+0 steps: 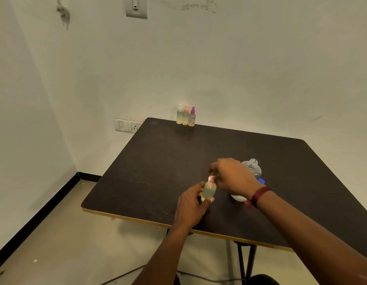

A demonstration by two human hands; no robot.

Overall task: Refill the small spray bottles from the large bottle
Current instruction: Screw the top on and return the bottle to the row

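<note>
Pink spray top [211, 179] pinched, bottle held firm

Dark table [158, 161] under us; our left hand [191, 204] wraps curled fingers round the small spray bottle [208, 190], upright near the front edge; our right hand [234, 175] pinches its top from above; the large bottle [253, 168] stands uncapped just behind that hand, blue cap [261, 180] beside it; three more spray bottles [186, 116] line the far edge.

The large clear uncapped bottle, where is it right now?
In the head view the large clear bottle sits on the dark table, right of centre, behind the right hand, a small blue cap beside it.
</note>
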